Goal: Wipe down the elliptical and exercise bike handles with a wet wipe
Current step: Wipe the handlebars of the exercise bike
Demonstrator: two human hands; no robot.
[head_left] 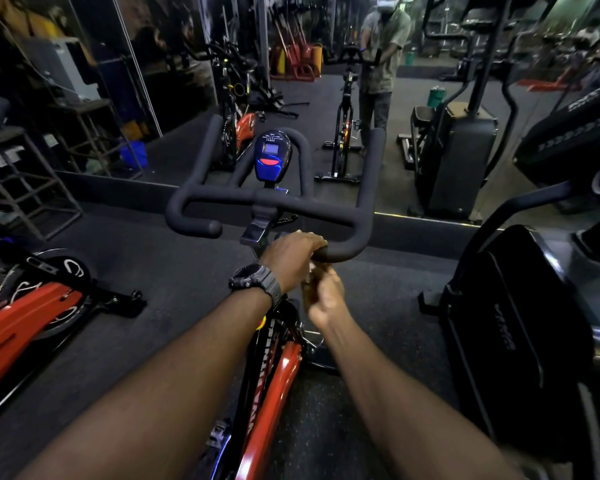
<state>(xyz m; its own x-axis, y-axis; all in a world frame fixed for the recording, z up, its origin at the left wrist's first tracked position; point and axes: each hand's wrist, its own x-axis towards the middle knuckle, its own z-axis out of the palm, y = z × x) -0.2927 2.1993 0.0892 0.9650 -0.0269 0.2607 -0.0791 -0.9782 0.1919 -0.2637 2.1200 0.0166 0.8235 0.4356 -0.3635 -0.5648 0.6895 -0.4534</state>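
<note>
The exercise bike's black padded handlebar [278,199] spreads in front of me, with a blue console [272,155] at its centre. My left hand [290,258], with a dark watch on its wrist, grips the near right end of the handlebar, fingers curled over the top. Just below that end, my right hand [328,303] is blurred and holds a small pale wet wipe [311,271] against the underside of the grip. The bike's red frame [274,386] runs down between my forearms.
A black elliptical [520,327] stands close on the right. A second red bike [25,327] lies low at the left. A wall mirror [326,81] ahead reflects bikes, machines and a person. Metal shelving [32,188] is at the far left. Dark rubber floor surrounds the bike.
</note>
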